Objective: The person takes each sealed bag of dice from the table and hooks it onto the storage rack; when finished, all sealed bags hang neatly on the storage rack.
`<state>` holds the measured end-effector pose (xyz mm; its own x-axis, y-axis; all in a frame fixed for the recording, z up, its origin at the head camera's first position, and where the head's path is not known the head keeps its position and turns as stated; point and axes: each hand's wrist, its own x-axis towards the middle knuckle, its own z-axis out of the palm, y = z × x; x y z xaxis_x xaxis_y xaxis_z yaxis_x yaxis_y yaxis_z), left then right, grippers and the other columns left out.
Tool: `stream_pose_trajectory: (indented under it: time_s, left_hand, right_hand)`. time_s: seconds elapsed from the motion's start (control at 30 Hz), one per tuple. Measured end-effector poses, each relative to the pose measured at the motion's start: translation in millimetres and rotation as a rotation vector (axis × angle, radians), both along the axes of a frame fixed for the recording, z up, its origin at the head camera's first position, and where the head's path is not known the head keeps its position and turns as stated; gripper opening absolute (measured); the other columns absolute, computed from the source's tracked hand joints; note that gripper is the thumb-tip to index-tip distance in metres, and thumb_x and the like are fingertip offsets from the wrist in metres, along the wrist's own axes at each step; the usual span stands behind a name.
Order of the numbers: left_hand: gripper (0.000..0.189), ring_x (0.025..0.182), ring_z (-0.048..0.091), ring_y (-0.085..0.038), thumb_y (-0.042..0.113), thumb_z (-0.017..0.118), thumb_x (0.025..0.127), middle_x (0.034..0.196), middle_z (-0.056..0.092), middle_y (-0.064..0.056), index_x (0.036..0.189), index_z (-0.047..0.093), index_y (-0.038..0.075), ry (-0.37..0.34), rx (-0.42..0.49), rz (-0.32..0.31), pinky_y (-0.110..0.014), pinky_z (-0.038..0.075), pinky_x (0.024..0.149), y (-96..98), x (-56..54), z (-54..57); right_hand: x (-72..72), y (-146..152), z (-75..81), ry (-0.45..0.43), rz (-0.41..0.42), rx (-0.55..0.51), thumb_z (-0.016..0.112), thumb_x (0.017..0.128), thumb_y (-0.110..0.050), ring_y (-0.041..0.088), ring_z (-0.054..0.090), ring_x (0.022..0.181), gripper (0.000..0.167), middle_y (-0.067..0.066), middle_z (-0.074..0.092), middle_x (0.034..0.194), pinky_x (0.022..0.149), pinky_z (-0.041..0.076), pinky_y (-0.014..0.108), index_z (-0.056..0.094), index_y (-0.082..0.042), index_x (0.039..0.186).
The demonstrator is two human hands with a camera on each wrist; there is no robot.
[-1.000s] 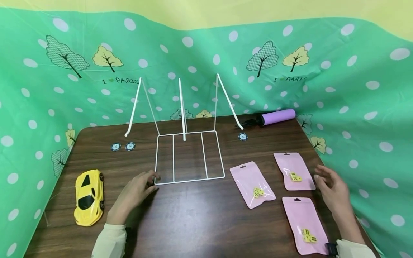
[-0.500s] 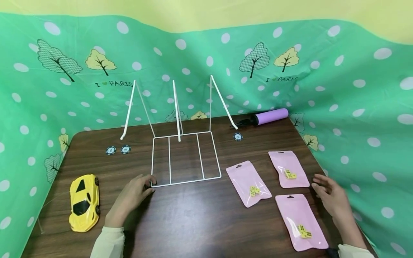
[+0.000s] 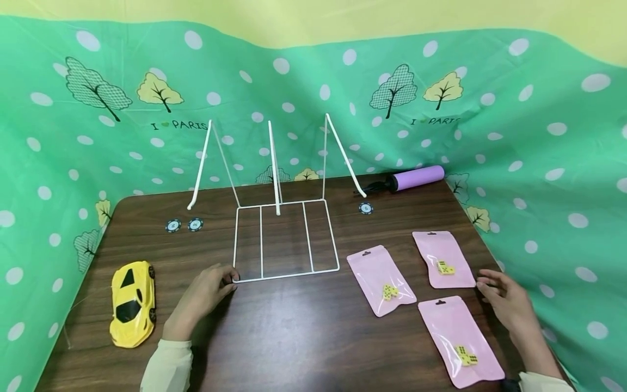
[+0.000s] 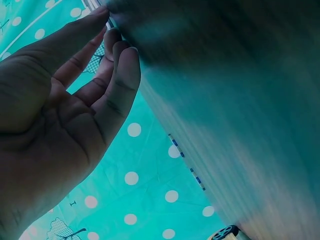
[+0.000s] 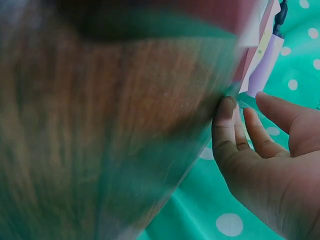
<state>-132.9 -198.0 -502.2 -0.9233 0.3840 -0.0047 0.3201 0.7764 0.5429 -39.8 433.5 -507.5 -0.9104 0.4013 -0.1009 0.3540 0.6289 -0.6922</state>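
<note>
Head view: pink bag, nearest, flat at the lower right of the brown table, yellow dice showing at its front. Yellow toy car, left side, apart from both hands. Right hand, just beside the near right corner of a second pink bag; fingers loosely bent, thumb apart from them, nothing held; contact with the bag cannot be told. Third pink bag, between that bag and the rack. Bags judged light, soft and slippery, best pinched at an edge; glossy, notched at the top. Left hand, at the near left corner of the white wire rack; thumb and fingertips close about that corner, though whether they clamp the wire cannot be told. Rack, mid-table: judged light for its size, stiff, hardly fragile, perhaps slick, its tall arms awkward to balance; best hold, by judgement, the base bars at opposite sides. Appearance: thin white bars, four-sided base, two cross bars, three tall bent arms. Beyond: two chips, left; single chip, right; purple pump, far edge; green spotted cloth, behind.
</note>
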Motion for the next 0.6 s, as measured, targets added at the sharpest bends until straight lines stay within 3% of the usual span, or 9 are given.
stream_pose_trajectory:
  time_s: [0.6]
  left_hand:
    - [0.018, 0.079, 0.056, -0.016, -0.003, 0.08, 0.093, 0.086, 0.06, -0.001, 0.088, 0.068, 0.009, -0.053, 0.002, 0.037, -0.038, 0.049, 0.071, 3.6, -4.2, 1.1]
  right_hand:
    - [-6.4, 2.0, 1.5, -0.053, 0.027, 0.052, 0.057, 0.113, -0.018, 0.004, 0.054, 0.081, 0.036, 0.027, 0.063, 0.122, 0.063, 0.05, 0.024, 0.06, 0.009, 0.137]
